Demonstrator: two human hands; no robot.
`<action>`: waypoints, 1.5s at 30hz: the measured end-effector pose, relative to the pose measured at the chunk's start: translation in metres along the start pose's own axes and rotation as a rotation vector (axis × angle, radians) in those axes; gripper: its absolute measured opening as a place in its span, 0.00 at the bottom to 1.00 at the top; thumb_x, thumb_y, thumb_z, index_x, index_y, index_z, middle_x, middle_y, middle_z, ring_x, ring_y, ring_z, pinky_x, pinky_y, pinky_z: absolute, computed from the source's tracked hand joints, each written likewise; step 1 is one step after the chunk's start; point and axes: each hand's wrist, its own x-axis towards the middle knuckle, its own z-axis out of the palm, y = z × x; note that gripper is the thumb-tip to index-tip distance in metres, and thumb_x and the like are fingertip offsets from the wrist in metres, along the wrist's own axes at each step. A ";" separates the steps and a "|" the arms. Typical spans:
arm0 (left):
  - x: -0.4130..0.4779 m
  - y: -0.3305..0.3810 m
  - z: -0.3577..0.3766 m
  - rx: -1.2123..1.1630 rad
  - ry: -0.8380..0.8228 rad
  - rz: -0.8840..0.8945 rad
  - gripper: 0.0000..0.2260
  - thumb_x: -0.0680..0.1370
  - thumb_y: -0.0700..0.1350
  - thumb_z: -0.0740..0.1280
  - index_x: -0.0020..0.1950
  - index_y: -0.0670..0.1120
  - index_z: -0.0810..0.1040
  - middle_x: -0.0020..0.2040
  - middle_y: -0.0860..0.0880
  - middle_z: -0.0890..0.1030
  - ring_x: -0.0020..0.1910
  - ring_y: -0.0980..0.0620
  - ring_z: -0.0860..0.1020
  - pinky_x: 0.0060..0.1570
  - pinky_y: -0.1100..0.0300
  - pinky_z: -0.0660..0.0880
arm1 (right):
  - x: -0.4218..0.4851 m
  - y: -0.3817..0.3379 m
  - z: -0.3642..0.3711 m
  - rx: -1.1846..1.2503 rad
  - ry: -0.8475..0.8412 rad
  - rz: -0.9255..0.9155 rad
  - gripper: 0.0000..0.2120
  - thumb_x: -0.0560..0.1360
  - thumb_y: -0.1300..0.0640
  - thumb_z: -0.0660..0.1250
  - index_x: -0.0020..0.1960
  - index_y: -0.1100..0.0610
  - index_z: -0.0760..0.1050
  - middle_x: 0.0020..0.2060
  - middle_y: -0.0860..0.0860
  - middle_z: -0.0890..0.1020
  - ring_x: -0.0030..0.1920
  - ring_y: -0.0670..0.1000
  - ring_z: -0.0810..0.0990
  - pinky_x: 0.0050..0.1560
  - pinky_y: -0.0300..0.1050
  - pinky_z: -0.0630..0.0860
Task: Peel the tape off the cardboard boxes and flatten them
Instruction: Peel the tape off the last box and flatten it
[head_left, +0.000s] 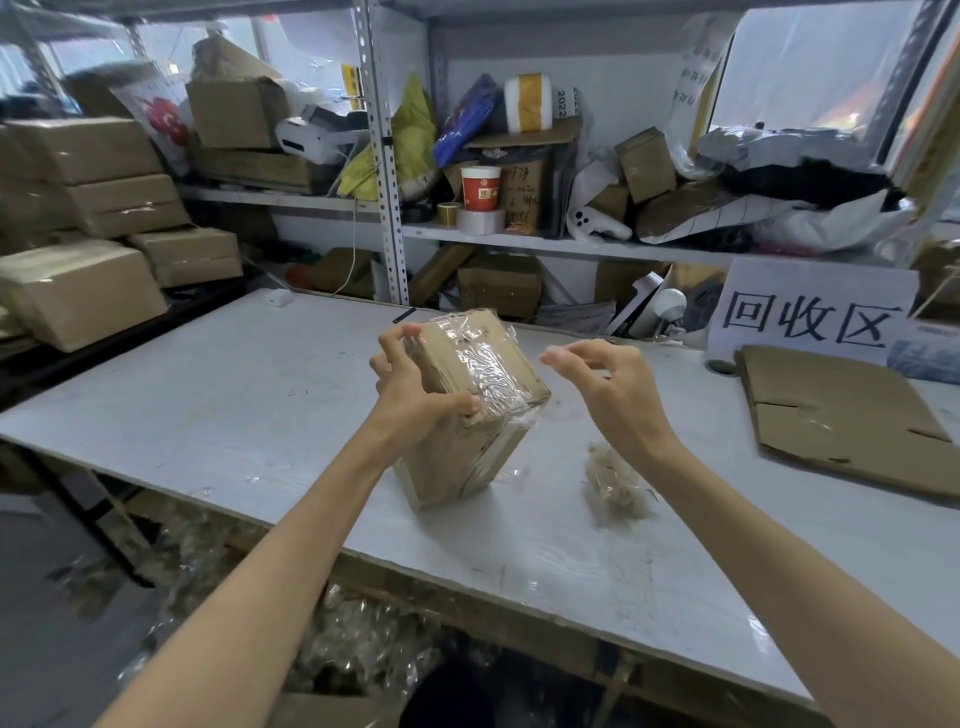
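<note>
Cardboard box (467, 395): tilted on one bottom edge at the centre of the white table (208, 405), its upper faces covered in wrinkled clear tape (485, 358).
Left hand (410, 384): at the box's 9 o'clock side, fingers curled over its top edge, thumb pressed on the near face, gripping it.
Right hand (613, 384): at 3 o'clock of the box, apart from it, fingers loosely curled with thumb and forefinger nearly pinched; whether they hold a tape strand I cannot tell.
Peeled tape wad (615, 488): on the table at 5 o'clock of the box.
Flattened cardboard (841, 421): at 3 o'clock, below the paper sign (810, 312).
</note>
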 end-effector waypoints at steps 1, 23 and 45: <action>0.000 0.003 0.002 0.006 -0.004 0.005 0.41 0.63 0.47 0.81 0.60 0.62 0.53 0.62 0.51 0.58 0.67 0.47 0.62 0.65 0.53 0.69 | 0.002 -0.002 0.005 -0.045 -0.029 -0.006 0.08 0.74 0.50 0.69 0.48 0.51 0.84 0.44 0.44 0.84 0.45 0.41 0.80 0.44 0.32 0.75; -0.006 0.007 0.004 -0.025 -0.025 0.032 0.41 0.62 0.49 0.81 0.61 0.61 0.55 0.63 0.50 0.57 0.65 0.50 0.61 0.63 0.58 0.64 | -0.005 0.022 0.014 0.311 0.151 0.495 0.04 0.73 0.68 0.69 0.41 0.62 0.76 0.40 0.61 0.80 0.38 0.58 0.82 0.43 0.51 0.81; 0.008 0.018 0.035 0.104 -0.003 0.112 0.40 0.63 0.50 0.81 0.59 0.66 0.53 0.60 0.53 0.57 0.59 0.53 0.62 0.46 0.73 0.61 | -0.027 0.015 0.002 -0.314 -0.038 -0.239 0.05 0.66 0.63 0.77 0.42 0.61 0.84 0.35 0.51 0.80 0.34 0.48 0.75 0.37 0.41 0.73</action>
